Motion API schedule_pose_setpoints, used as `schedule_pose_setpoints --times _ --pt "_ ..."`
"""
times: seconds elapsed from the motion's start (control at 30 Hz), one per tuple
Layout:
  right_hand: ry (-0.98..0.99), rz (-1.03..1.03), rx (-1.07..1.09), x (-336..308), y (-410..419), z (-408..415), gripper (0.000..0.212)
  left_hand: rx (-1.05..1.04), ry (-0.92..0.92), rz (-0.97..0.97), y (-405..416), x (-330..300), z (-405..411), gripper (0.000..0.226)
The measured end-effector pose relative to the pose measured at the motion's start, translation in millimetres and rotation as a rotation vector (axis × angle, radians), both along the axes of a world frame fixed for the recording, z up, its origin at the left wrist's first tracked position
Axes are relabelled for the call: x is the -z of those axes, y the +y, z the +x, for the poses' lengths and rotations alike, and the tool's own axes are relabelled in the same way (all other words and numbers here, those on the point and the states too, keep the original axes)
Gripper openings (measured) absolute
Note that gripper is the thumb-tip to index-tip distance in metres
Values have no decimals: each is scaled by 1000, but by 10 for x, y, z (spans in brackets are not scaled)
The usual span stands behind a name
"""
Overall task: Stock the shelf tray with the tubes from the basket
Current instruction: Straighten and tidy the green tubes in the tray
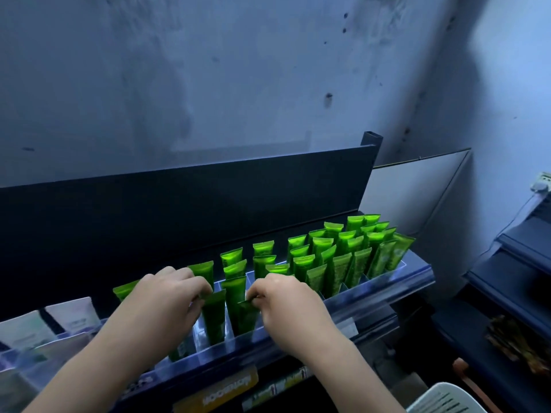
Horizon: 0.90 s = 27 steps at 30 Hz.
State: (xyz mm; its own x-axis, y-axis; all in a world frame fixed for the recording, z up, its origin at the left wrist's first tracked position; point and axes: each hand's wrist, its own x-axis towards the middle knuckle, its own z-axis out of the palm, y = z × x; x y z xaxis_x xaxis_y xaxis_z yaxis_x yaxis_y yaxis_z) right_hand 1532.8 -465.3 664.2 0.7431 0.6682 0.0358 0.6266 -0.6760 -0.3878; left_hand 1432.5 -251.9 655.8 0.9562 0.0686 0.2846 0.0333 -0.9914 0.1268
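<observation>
The left hand (167, 296) pinches the crimped top of a green tube (214, 315) standing in the clear shelf tray (384, 286). At its three o'clock, the right hand (283, 302) pinches a neighbouring tube (248, 317), with the white basket (441, 399) at five o'clock.

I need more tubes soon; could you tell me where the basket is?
In the head view, the white basket sits at the bottom right corner, below the shelf tray.

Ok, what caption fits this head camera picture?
Left hand and right hand each pinch a green tube in the shelf tray.
</observation>
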Motion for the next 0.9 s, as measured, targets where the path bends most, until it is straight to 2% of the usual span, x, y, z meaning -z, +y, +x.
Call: schedule_pose_setpoints --times 0.3,0.53,0.73,0.83,0.9 --pt "11 27 -33 43 117 74 29 30 -127 -51 -116 -61 -24 21" --pt "25 84 -25 90 121 133 21 84 -134 -96 -231 -62 29 22" --pt "30 73 -59 20 54 169 22 30 -124 -78 -159 -70 17 26" --pt "43 181 -46 -115 -108 271 22 -12 -111 -77 -60 -91 -24 28" --pt "-29 313 20 -230 -278 429 20 -23 -107 -71 -7 -114 -46 26"
